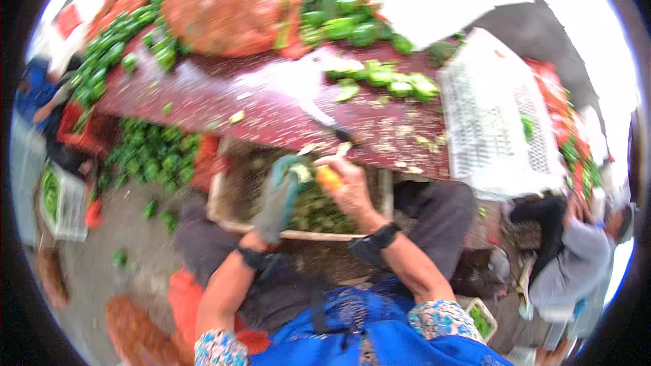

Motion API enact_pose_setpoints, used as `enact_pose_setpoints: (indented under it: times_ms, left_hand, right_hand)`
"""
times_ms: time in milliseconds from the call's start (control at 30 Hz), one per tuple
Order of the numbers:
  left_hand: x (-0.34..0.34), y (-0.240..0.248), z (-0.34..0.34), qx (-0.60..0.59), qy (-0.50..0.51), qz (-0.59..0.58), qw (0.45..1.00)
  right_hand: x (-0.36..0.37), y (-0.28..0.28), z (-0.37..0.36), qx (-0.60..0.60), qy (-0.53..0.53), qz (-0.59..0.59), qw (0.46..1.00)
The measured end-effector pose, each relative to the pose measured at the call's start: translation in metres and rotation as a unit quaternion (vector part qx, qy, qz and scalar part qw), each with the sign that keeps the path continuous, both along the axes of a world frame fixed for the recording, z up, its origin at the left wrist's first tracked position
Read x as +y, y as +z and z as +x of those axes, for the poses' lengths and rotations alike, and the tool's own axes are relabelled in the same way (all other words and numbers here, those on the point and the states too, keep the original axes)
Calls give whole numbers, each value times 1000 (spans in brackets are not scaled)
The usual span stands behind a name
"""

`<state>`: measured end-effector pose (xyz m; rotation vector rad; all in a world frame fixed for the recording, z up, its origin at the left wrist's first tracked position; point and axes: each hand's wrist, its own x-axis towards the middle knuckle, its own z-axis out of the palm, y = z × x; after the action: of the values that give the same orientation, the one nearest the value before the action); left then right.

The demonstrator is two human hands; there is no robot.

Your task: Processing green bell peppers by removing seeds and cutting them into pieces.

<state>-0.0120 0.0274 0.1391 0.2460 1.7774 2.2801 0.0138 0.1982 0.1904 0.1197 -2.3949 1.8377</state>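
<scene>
Over a pale-rimmed bin (pixel 319 236) between my knees, both hands work close together. My left hand (pixel 274 196), in a grey and teal glove, is closed on a pale green vegetable piece (pixel 298 174), apparently green pepper, blurred by motion. My bare right hand (pixel 352 196) grips an orange handle (pixel 329 177); the rest of that tool is hidden or blurred. Inside the bin lie greenish scraps (pixel 319 210). Just beyond my hands, a knife (pixel 329 122) with a dark handle rests on the dark red table (pixel 271 118), which is strewn with pale seeds and bits.
Cut green peppers (pixel 386 78) sit in a row on the table. Behind are an orange mesh sack (pixel 220 13) and whole green peppers (pixel 346 24). A white perforated crate (pixel 491 108) stands right. Other people work at left (pixel 47 98) and right (pixel 576 257). Loose peppers (pixel 152 152) lie left.
</scene>
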Motion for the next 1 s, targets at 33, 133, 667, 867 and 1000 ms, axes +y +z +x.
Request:
enact_pose_setpoints:
  times_ms: [33,133,667,867,1000]
  left_hand:
    - [-10,-4,-5,160,49,-326,930]
    - [-21,-3,5,214,46,-476,852]
    - [0,-3,-9,109,-104,-505,850]
    - [-1,-9,-1,153,-103,-374,909]
    - [-4,-10,-5,290,-107,-462,832]
  right_hand:
    - [7,0,2,-61,13,-112,992]
    - [60,32,10,-11,-33,-64,997]
    - [257,121,-23,277,-238,462,808]
    - [273,-24,-121,144,-210,463,849]
    - [305,-50,-175,101,-284,506,808]
